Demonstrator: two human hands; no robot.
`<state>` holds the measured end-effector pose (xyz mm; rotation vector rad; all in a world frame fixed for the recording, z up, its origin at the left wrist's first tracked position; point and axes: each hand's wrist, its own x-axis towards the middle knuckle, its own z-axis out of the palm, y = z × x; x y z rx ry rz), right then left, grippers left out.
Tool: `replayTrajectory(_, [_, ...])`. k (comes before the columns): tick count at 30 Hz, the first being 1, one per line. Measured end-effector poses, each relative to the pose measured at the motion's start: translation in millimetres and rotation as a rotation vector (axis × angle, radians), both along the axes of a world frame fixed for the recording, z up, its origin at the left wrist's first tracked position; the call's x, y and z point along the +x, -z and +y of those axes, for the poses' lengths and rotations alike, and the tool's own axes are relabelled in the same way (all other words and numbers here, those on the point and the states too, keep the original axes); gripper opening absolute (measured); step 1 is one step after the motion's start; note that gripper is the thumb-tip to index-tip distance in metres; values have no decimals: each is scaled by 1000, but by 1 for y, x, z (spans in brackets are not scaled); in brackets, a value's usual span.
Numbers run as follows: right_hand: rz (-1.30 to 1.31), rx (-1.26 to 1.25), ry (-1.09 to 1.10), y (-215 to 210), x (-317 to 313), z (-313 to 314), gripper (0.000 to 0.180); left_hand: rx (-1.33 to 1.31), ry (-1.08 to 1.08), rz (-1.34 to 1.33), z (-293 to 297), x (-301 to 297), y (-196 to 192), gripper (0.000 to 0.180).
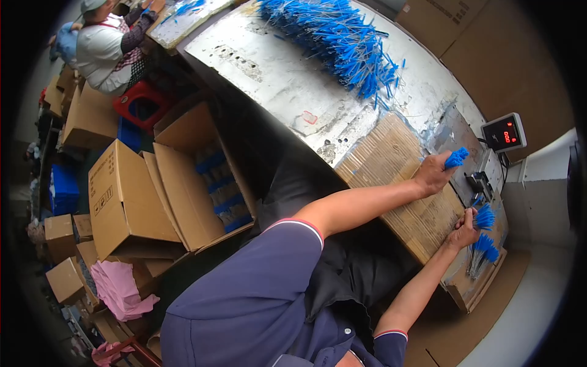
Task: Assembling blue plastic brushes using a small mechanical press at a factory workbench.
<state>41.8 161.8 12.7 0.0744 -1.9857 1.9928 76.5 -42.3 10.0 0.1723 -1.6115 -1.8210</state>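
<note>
The open cardboard box on the floor by the bench's near edge has its flaps folded out, and inside it's stacked with rows of bundles, blue ends showing in bands between paler stretches. A bunch of other cardboard boxes sit around it, plus a blue crate further off, contents too small to make out. Up on the metal bench there's a big loose heap of blue-tipped sticks near the far edge, fanned out every which way. The left hand is closed into a fist around a small bundle of those sticks; only the blue ends poke out above the fist, pointing away toward the digital scale at the bench's end, so its long axis runs through the fist along the arm's line. It rests on a corrugated cardboard sheet lying across the bench corner. The right hand is curled shut on a second bundle, blue tips splaying out past the fingers, the same way, I think, though it's pretty blurry. Just beside it more bunches lie on the cardboard with their blue heads up against the hand. Another person sits at the far end.
</note>
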Motion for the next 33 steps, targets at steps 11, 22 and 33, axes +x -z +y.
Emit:
replayTrajectory(11, [-210,-140,-5,-9,0,-5,14,184,28,-45,-8,-40,2,24])
replayTrajectory(22, [-143,-114,90,-3,-30,-7,19,166,91,-51,-7,-48,6,13])
replayTrajectory(33, [-96,-9,140,7,-40,-8,24,45,59,-70,-6,-48,8,12])
